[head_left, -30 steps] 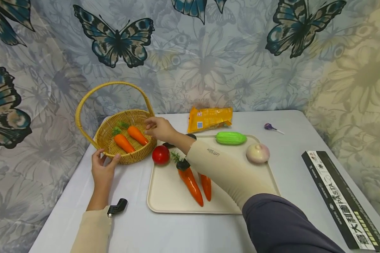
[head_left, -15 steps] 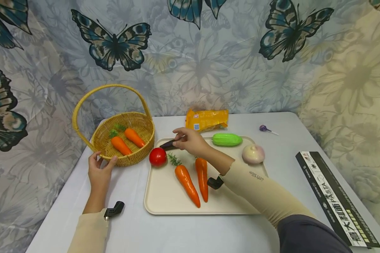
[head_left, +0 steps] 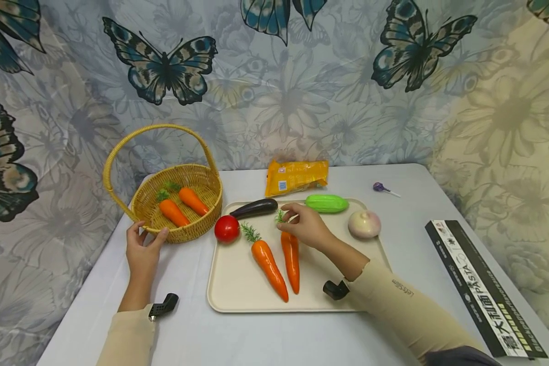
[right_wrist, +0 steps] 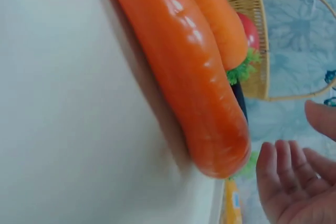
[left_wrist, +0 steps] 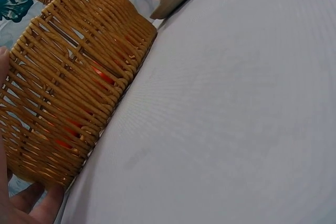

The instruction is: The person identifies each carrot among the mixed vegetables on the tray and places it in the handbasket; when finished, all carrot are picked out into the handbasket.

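Note:
My left hand (head_left: 143, 254) holds the near side of a yellow wicker basket (head_left: 194, 231), its fingertips at the rim. In the left wrist view, fingers (left_wrist: 48, 203) touch the lower edge of the basket (left_wrist: 79, 77). Two orange carrots (head_left: 174, 212) with green tops lie inside. My right hand (head_left: 308, 226) hovers over the leafy top of the right-hand carrot (head_left: 291, 264) on a cream tray (head_left: 238, 300). The right wrist view shows that hand (right_wrist: 299, 187) with loosely bent fingers, apart from the carrot (right_wrist: 194, 77). Another carrot (head_left: 270, 272) lies beside it.
On the tray are an eggplant (head_left: 256, 207), a green cucumber-like vegetable (head_left: 327, 203) and an onion (head_left: 364, 224). A tomato (head_left: 227, 229) sits at its left edge. Behind lies an orange packet (head_left: 297, 177); rightward are a lollipop (head_left: 379, 187) and a long pasta box (head_left: 485, 290).
My right hand has withdrawn from the basket, passing rightward over the eggplant to the right-hand carrot's top. The left hand stays at the basket, where both carrots keep their place.

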Demonstrator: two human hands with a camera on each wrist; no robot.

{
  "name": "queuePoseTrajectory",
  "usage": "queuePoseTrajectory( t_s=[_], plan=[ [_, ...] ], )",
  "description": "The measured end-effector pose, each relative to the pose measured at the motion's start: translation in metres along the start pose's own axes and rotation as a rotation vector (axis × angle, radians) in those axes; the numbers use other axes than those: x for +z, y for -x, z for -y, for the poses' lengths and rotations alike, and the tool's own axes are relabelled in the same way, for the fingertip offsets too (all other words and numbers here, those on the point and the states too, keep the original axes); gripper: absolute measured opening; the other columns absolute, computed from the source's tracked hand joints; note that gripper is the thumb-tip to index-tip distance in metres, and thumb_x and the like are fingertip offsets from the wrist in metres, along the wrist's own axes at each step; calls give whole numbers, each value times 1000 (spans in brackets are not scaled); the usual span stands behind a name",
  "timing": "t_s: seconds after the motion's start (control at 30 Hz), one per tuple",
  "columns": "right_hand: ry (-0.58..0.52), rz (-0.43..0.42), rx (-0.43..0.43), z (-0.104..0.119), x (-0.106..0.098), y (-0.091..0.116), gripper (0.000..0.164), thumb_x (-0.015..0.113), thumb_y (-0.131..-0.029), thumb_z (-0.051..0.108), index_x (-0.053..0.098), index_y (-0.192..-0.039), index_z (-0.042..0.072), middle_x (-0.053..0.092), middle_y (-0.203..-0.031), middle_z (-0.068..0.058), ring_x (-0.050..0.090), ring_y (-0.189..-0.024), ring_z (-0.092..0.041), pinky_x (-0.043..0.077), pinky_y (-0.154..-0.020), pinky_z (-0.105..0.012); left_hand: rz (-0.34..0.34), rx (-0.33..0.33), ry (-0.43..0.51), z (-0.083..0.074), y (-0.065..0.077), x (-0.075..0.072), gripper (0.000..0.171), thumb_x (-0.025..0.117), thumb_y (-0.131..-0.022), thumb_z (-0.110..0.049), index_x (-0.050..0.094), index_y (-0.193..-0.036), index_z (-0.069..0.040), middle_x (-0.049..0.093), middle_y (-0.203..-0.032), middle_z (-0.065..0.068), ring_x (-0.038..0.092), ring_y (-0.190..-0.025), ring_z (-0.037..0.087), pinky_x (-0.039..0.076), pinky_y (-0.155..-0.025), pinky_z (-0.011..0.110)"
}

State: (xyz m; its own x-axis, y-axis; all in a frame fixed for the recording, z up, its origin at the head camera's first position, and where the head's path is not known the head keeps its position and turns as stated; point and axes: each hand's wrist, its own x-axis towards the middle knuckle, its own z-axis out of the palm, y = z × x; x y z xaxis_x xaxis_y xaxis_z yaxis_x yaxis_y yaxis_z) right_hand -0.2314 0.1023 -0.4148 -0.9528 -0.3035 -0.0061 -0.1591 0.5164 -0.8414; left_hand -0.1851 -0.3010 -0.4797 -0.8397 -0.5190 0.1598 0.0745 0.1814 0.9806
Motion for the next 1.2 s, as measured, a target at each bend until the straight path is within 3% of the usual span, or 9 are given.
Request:
queuePoseTrajectory(
  t_s=[0.13, 0.27, 0.57, 0.73, 0.87, 1.03, 1.2],
  plan=[
    [24, -46, 40, -4, -3, 8, 53, 79, -83, 24, 59, -130, 7, 64, -101, -4, 63, -87, -20, 54, -69, -33, -4, 2, -6, 0, 1, 0, 69, 79, -84, -17, 38, -138, -7, 31, -153, 0, 35, -137, 24, 43, -101, 27],
    [41, -40, 85, -10, -3, 12, 56, 80, -81, 23, 59, -130, 6, 64, -100, -4, 63, -81, -19, 55, -65, -31, -6, 3, -10, 0, 1, 0, 69, 79, -84, -18, 38, -138, -7, 33, -151, 2, 36, -137, 24, 42, -103, 32],
    [151, 45, 222, -21, 1, 18, 72, 84, -75, 30, 52, -135, 6, 60, -96, -4, 62, -60, -18, 52, -55, -30, -2, -10, -24, 2, 1, 0, 71, 79, -84, -20, 37, -139, -7, 24, -157, -2, 36, -137, 24, 44, -98, 23],
    [194, 120, 242, -25, 5, 22, 77, 86, -73, 35, 50, -133, 2, 61, -84, -4, 61, -58, -18, 50, -56, -30, -1, -4, -29, 1, 2, -1, 71, 79, -84, -20, 37, -139, -7, 24, -157, -3, 36, -137, 24, 44, -99, 24],
    [206, 164, 248, -27, 8, 26, 72, 84, -74, 39, 54, -125, -2, 64, -74, -3, 61, -59, -16, 49, -57, -30, 0, -8, -31, 1, 1, -1, 70, 78, -84, -21, 36, -139, -8, 23, -158, -3, 35, -138, 23, 43, -100, 26],
    [106, 192, 294, -28, 9, 30, 64, 83, -76, 37, 58, -117, -5, 66, -68, -6, 64, -56, -18, 53, -55, -30, -2, -5, -18, 3, 1, -1, 72, 79, -83, -21, 37, -140, -7, 21, -158, -2, 35, -137, 23, 44, -97, 21],
    [21, 181, 313, -28, 10, 31, 59, 80, -79, 30, 56, -122, -2, 65, -74, -9, 64, -56, -21, 56, -53, -32, -2, -4, -12, 5, 0, 0, 72, 79, -83, -21, 36, -140, -7, 20, -158, -1, 35, -137, 22, 45, -94, 17]
  ],
)
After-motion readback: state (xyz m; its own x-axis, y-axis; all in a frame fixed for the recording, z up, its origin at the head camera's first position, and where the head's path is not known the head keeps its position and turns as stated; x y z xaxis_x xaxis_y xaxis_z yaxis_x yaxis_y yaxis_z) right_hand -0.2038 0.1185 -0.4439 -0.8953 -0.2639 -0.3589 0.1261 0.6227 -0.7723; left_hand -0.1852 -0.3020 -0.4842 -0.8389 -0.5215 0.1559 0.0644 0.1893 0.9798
